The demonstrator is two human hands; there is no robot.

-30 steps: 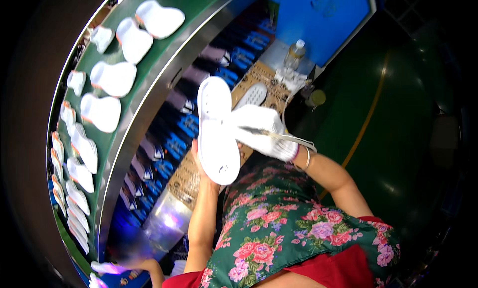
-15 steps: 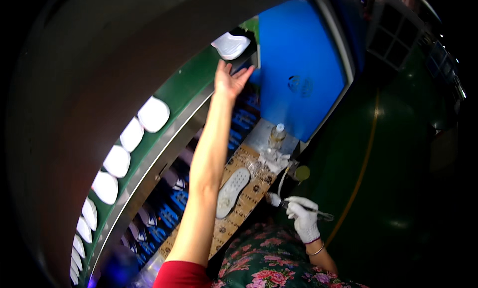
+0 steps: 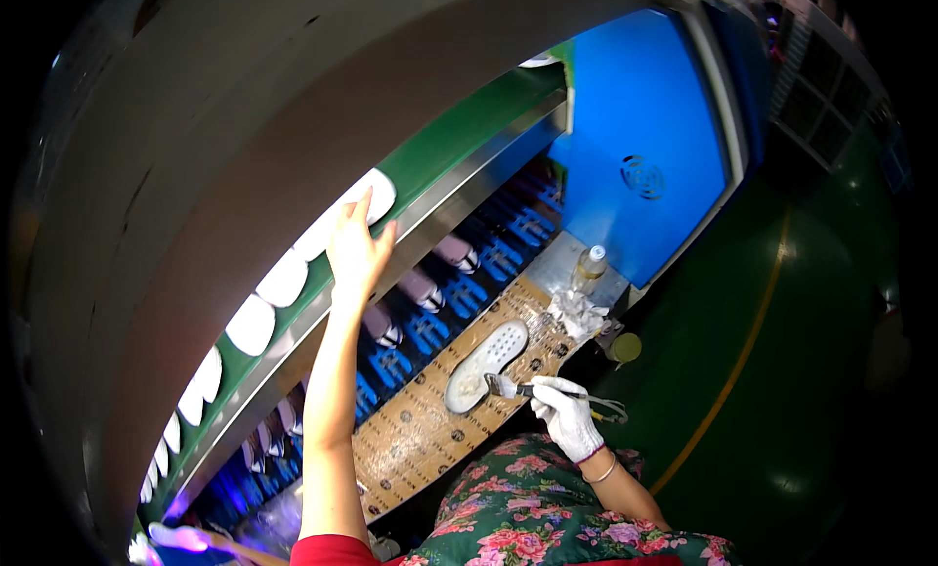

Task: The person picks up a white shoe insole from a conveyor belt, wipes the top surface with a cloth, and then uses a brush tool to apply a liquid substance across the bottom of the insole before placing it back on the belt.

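Note:
My bare left hand (image 3: pixel 357 248) reaches over the green conveyor belt (image 3: pixel 459 136), its fingers apart. Its index finger lies on a white sole-shaped piece (image 3: pixel 379 196), and the thumb stands off to the side; part of the piece is hidden by the hand and the dark hood. In a white knit glove, my right hand (image 3: pixel 569 419) is closed round the dark handle of a flat brush (image 3: pixel 502 386). The brush's tip is at the edge of a pale grey shoe sole (image 3: pixel 493 356) with rows of holes, lying on the cardboard-topped bench (image 3: pixel 410 454).
More white pieces (image 3: pixel 251 324) line the belt. Below it hang shoe uppers (image 3: pixel 422 290) among blue holders (image 3: pixel 427 333). A blue machine panel (image 3: pixel 645 107) closes the far end. A bottle (image 3: pixel 589 270), crumpled tissue (image 3: pixel 578 314) and yellow-green cup (image 3: pixel 625 347) stand at the bench's end.
My left hand has come back from the belt's far end onto a nearer white piece. My right hand has brought the brush in to the sole's edge. The view has shifted.

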